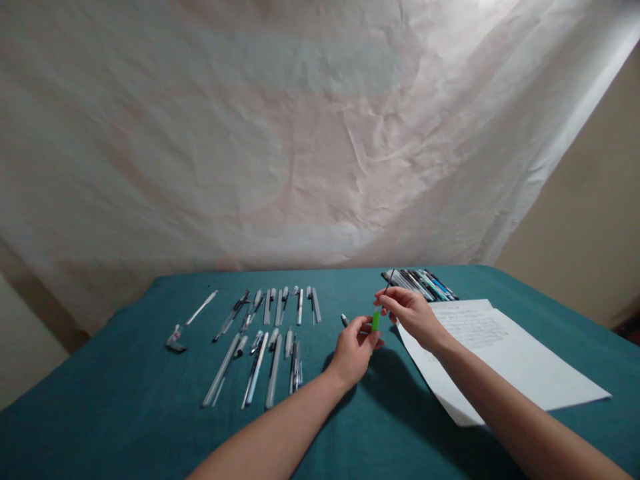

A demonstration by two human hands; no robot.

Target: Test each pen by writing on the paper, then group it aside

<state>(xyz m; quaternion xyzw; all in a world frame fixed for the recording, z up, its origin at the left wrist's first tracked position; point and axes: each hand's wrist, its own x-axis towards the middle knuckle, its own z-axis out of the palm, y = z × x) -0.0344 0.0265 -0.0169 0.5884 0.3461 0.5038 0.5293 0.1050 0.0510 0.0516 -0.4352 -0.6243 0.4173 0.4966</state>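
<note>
My left hand point(354, 350) is closed around a small bright green pen part point(375, 321), held upright between the fingertips above the table. Close above it, my right hand point(406, 311) pinches a thin dark pen refill point(391, 280) that slants up past the fingers. The refill's lower end comes down near the top of the green part; whether it is inside cannot be told. A dark, light-tipped pen piece point(345, 321) shows just behind my left fingers, and the rest of it is hidden.
Disassembled pens, with barrels point(273, 370), caps point(289, 343) and refills, lie in two rows on the green tablecloth point(150, 400). Farther left are a white pen piece point(202, 307) and a clear-and-dark piece point(175, 340). Several pens point(425, 285) and written paper sheets point(520, 363) lie at right.
</note>
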